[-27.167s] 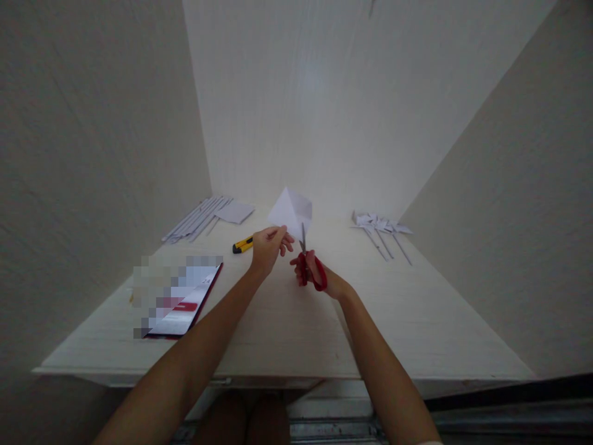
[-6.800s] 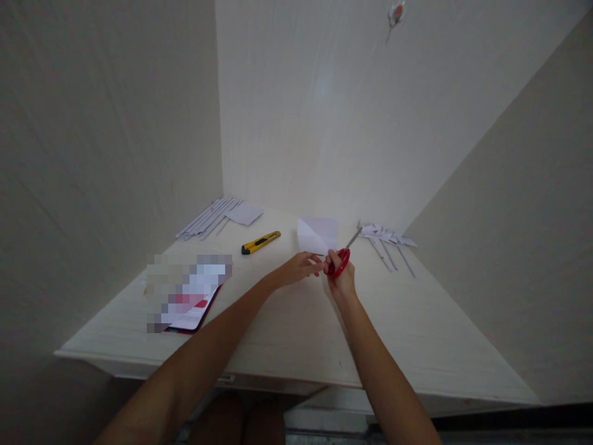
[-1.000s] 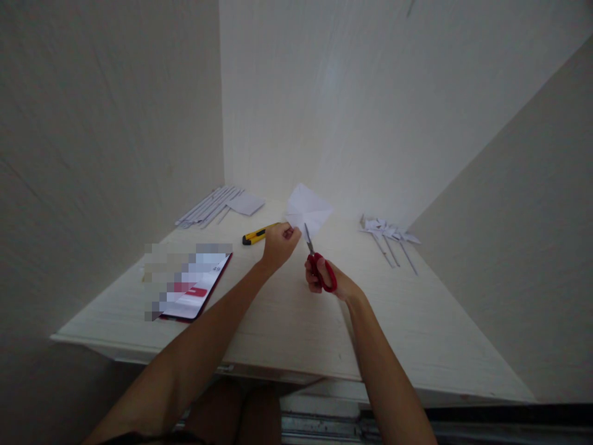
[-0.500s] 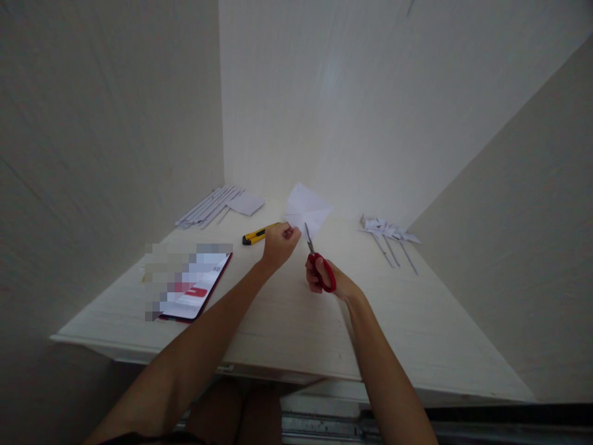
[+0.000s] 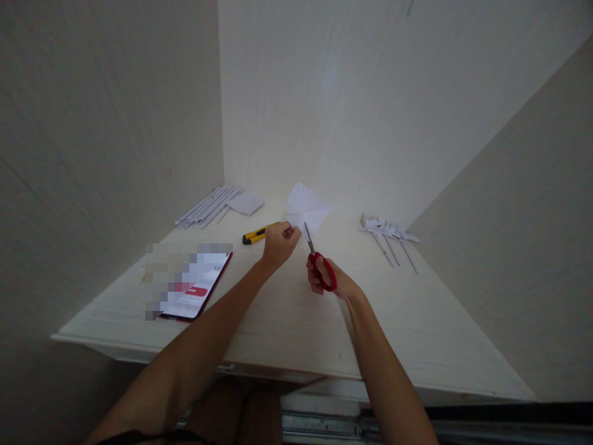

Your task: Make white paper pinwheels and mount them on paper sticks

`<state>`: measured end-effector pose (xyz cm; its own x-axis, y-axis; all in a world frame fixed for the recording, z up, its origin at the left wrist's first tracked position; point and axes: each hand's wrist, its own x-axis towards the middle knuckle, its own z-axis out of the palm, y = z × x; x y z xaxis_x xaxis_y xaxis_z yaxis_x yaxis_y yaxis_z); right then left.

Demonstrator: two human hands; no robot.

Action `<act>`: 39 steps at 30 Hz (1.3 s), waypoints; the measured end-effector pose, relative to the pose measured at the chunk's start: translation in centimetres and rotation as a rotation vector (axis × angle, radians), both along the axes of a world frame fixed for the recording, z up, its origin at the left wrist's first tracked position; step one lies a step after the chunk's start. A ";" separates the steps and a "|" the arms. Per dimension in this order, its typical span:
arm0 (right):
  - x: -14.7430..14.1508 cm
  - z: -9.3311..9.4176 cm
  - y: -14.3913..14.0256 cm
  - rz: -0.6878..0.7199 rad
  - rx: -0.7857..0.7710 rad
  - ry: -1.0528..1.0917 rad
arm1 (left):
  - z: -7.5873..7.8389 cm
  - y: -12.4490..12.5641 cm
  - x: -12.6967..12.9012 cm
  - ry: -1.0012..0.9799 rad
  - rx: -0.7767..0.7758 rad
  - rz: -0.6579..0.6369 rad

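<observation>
While the paper is pinched that close to the blades, a fingertip nick looks like the main worry here.

A creased white paper square (image 5: 307,207) is held up above the table (image 5: 287,321) by one lower corner, pinched inside the curled-up left hand (image 5: 279,242), and the red-handled scissors (image 5: 317,262) are gripped in the right hand (image 5: 330,281) with fingers closed through the loops. The blades are pointed up at the paper's lower edge, just beside the left fingers; whether they're parted can't be told. Since the sheet is only supported at one corner, it could probably flop or twist when cut, so a crooked or torn line might be had. A yellow utility knife (image 5: 257,234) is left lying right behind the left hand, and could be bumped. The phone (image 5: 197,290) and the finished paper pinwheels (image 5: 388,230) are well apart.
</observation>
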<state>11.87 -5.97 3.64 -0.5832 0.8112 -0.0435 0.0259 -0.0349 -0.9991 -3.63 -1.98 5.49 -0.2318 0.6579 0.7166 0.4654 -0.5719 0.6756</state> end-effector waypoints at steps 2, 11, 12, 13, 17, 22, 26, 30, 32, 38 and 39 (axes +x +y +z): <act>0.0 0.0 0.0 -0.007 0.005 -0.004 | 0.0 0.0 0.0 0.003 0.002 0.000; -0.1 0.6 -0.3 -0.022 0.050 -0.065 | -0.1 0.1 0.0 0.006 -0.005 0.005; -0.1 0.6 -0.3 -0.022 0.060 -0.076 | -0.1 0.1 0.0 0.009 -0.006 0.004; 0.0 0.6 -0.2 -0.022 0.071 -0.085 | -0.1 0.1 0.0 0.010 -0.008 0.003; 0.1 0.5 -0.2 -0.025 0.104 -0.119 | -0.2 0.1 0.0 0.011 -0.006 0.001; 0.0 1.0 -0.3 -0.040 0.121 -0.184 | -0.2 0.2 0.0 0.030 0.016 0.002; -0.1 1.2 -0.5 -0.063 0.144 -0.222 | -0.2 0.2 0.0 0.031 0.028 0.008; 0.0 1.2 -0.5 -0.088 0.148 -0.224 | 0.0 0.2 0.0 0.031 0.019 0.005; 0.0 1.1 -0.5 -0.094 0.155 -0.229 | 0.0 0.2 -0.1 0.026 0.007 0.004; 0.2 1.1 -0.5 -0.088 0.144 -0.233 | -0.3 0.3 -0.1 -0.009 -0.052 0.002; 0.3 1.2 -0.5 -0.079 0.143 -0.224 | -0.4 0.3 -0.1 -0.028 -0.073 0.002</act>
